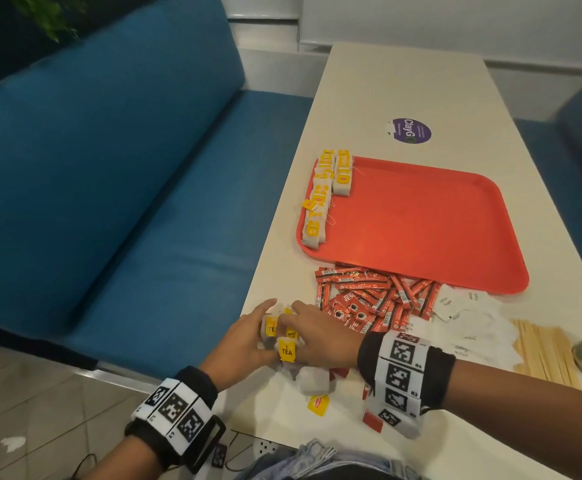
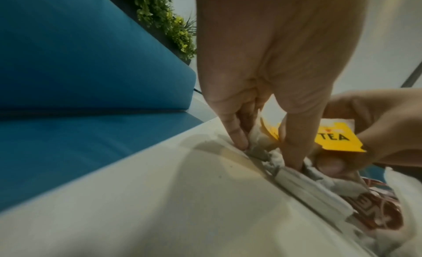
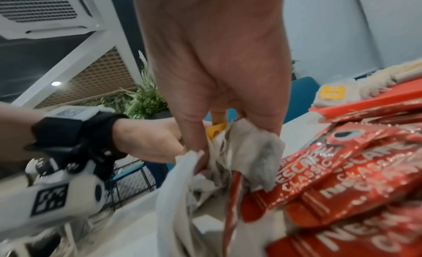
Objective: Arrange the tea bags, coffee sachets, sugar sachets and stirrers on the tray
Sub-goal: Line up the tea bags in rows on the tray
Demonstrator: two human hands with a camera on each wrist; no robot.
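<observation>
Both hands meet on a bunch of white tea bags with yellow TEA tags at the table's near left edge. My left hand holds the bunch from the left, fingertips pressing into the bags. From the right, my right hand grips the same tea bags. The red tray carries two rows of tea bags along its left side. Red coffee sachets, white sugar sachets and wooden stirrers lie on the table in front of the tray.
A few loose tea bags and a red sachet lie near the front edge under my right wrist. A blue bench runs along the table's left side. A purple sticker sits beyond the tray.
</observation>
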